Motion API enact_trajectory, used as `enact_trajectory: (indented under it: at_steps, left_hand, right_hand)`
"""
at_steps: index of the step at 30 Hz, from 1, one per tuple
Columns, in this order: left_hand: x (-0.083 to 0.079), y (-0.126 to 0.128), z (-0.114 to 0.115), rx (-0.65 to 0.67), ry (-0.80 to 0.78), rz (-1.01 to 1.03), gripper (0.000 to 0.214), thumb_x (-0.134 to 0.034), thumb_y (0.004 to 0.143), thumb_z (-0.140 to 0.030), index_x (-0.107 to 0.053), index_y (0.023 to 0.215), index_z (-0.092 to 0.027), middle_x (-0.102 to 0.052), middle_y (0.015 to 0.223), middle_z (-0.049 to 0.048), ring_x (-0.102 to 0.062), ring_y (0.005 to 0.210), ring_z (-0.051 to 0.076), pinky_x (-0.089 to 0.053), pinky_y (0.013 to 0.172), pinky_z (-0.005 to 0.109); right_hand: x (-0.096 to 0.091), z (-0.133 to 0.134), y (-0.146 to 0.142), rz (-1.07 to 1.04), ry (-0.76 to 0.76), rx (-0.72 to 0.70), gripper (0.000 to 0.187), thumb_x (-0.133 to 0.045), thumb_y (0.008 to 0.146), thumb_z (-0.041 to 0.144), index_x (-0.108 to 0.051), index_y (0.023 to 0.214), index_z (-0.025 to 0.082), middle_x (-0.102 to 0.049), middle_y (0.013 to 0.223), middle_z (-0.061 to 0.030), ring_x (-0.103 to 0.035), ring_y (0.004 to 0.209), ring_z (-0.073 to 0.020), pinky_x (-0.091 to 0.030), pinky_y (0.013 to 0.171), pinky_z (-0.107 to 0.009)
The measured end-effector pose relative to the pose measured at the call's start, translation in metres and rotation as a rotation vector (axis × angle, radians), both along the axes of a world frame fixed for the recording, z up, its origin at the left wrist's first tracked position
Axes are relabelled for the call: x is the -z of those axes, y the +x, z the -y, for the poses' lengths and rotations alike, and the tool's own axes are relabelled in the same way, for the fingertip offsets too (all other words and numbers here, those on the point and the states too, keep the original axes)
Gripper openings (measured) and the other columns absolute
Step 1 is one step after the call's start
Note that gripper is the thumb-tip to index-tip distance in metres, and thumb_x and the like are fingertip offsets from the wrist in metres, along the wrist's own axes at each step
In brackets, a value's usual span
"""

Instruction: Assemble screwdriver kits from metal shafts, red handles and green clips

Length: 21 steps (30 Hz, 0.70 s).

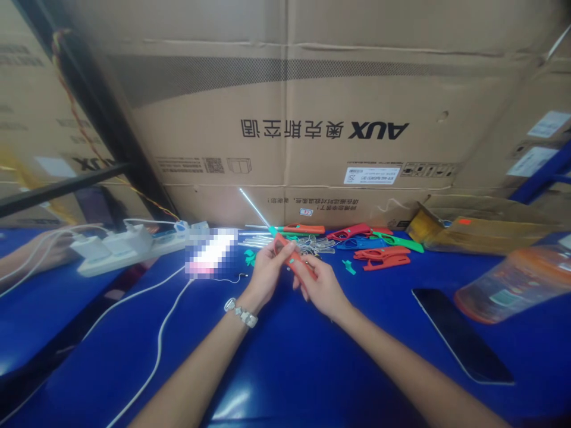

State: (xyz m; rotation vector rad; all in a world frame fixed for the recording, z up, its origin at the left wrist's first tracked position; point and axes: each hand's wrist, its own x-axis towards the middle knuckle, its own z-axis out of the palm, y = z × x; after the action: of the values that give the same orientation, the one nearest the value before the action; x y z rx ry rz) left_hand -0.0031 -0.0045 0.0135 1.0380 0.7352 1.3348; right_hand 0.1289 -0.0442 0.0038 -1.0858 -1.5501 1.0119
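Both my hands hold one long-nosed lighter (303,268) with an orange-red handle, a green collar and a thin metal rod slanting up to the left. My left hand (266,270), a watch on its wrist, grips the handle near the collar, thumb on top. Around the handle's rear end are the fingers of my right hand (323,285). Just behind lie loose metal rods and clear parts (312,244), and another orange lighter (307,229). Small green pieces (349,267) rest to either side of my hands.
Red, blue and green handle shells (382,254) lie at the back right. A dark phone (461,336) and a clear jar with orange ends (517,282) are on the right. A white power strip (134,248) with cables stands left, near another person's hand (49,255). Cardboard (285,89) walls the back.
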Motion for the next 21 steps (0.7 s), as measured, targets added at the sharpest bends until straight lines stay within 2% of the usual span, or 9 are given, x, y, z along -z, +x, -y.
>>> enact_trajectory:
  at_steps: [3, 5, 7, 9, 12, 14, 16, 19, 21]
  left_hand:
    - [0.002, -0.003, -0.003, -0.037, 0.071, -0.179, 0.031, -0.073, 0.081, -0.044, -0.068, 0.087, -0.014, -0.068, 0.081, 0.0026, -0.061, 0.073, 0.013, -0.048, 0.070, 0.024]
    - [0.002, -0.006, -0.003, -0.113, 0.088, -0.318, 0.037, -0.068, 0.084, -0.050, -0.067, 0.095, -0.015, -0.069, 0.088, 0.0045, -0.062, 0.080, 0.016, -0.049, 0.072, 0.026]
    - [0.000, -0.013, -0.003, -0.233, 0.078, -0.437, 0.041, -0.062, 0.086, -0.055, -0.064, 0.098, -0.016, -0.068, 0.094, 0.0058, -0.063, 0.086, 0.019, -0.049, 0.073, 0.028]
    - [-0.007, -0.025, -0.005, -0.407, 0.109, -0.541, 0.037, -0.059, 0.087, -0.055, -0.060, 0.095, -0.018, -0.066, 0.092, 0.0052, -0.062, 0.086, 0.019, -0.049, 0.073, 0.029]
    - [-0.023, -0.048, -0.016, -0.575, 0.387, -0.768, 0.022, -0.059, 0.090, -0.041, -0.057, 0.094, -0.019, -0.062, 0.090, 0.0043, -0.060, 0.085, 0.019, -0.049, 0.078, 0.032]
    - [-0.034, -0.060, -0.032, -0.476, 0.652, -1.071, 0.014, -0.055, 0.092, -0.029, -0.060, 0.101, -0.020, -0.061, 0.105, 0.0082, -0.058, 0.100, 0.024, -0.048, 0.090, 0.038]
    - [-0.040, -0.067, -0.052, -0.331, 0.785, -1.362, 0.025, -0.053, 0.090, -0.018, -0.060, 0.113, -0.021, -0.058, 0.123, 0.0113, -0.052, 0.115, 0.028, -0.043, 0.099, 0.045]
    - [-0.037, -0.065, -0.083, -0.194, 0.722, -1.652, 0.034, -0.050, 0.086, -0.008, -0.061, 0.116, -0.022, -0.057, 0.128, 0.0125, -0.052, 0.116, 0.030, -0.044, 0.096, 0.045]
    - [-0.030, -0.061, -0.100, -0.177, 0.682, -1.707, 0.030, -0.049, 0.086, -0.007, -0.064, 0.107, -0.021, -0.059, 0.121, 0.0124, -0.056, 0.109, 0.029, -0.047, 0.089, 0.040]
  right_hand:
    - [0.003, -0.004, 0.004, -0.073, -0.026, -0.069, 0.033, -0.048, 0.096, 0.048, -0.061, 0.108, 0.020, -0.062, 0.066, 0.0035, -0.049, 0.043, -0.0102, -0.040, 0.044, -0.022]
    - [0.001, -0.009, 0.011, -0.008, 0.029, -0.058, 0.039, -0.048, 0.096, 0.045, -0.059, 0.127, 0.022, -0.065, 0.076, 0.0010, -0.055, 0.051, -0.0120, -0.047, 0.051, -0.024]
    - [-0.005, -0.018, 0.023, 0.155, 0.146, 0.003, 0.044, -0.051, 0.096, 0.040, -0.055, 0.137, 0.025, -0.069, 0.093, -0.0033, -0.063, 0.069, -0.0159, -0.053, 0.066, -0.029]
    - [-0.014, -0.032, 0.037, 0.370, 0.295, 0.079, 0.042, -0.053, 0.095, 0.035, -0.057, 0.136, 0.027, -0.068, 0.109, -0.0067, -0.065, 0.095, -0.0218, -0.052, 0.086, -0.037]
    - [-0.031, -0.061, 0.056, 0.696, 0.340, 0.103, 0.043, -0.050, 0.097, 0.037, -0.054, 0.140, 0.031, -0.065, 0.113, -0.0074, -0.065, 0.098, -0.0235, -0.051, 0.085, -0.038]
    - [-0.040, -0.084, 0.064, 0.864, 0.373, 0.052, 0.043, -0.047, 0.099, 0.036, -0.051, 0.142, 0.031, -0.064, 0.114, -0.0079, -0.065, 0.097, -0.0232, -0.050, 0.084, -0.036]
    - [-0.044, -0.107, 0.068, 0.967, 0.446, -0.021, 0.042, -0.049, 0.099, 0.032, -0.052, 0.140, 0.025, -0.062, 0.125, -0.0106, -0.059, 0.112, -0.0255, -0.047, 0.092, -0.038]
    - [-0.041, -0.134, 0.069, 1.056, 0.513, -0.040, 0.033, -0.051, 0.098, 0.032, -0.059, 0.129, 0.023, -0.063, 0.129, -0.0109, -0.056, 0.114, -0.0278, -0.042, 0.094, -0.041]
    - [-0.035, -0.146, 0.069, 1.086, 0.531, -0.007, 0.029, -0.053, 0.097, 0.032, -0.061, 0.123, 0.022, -0.066, 0.125, -0.0103, -0.056, 0.111, -0.0285, -0.040, 0.091, -0.041]
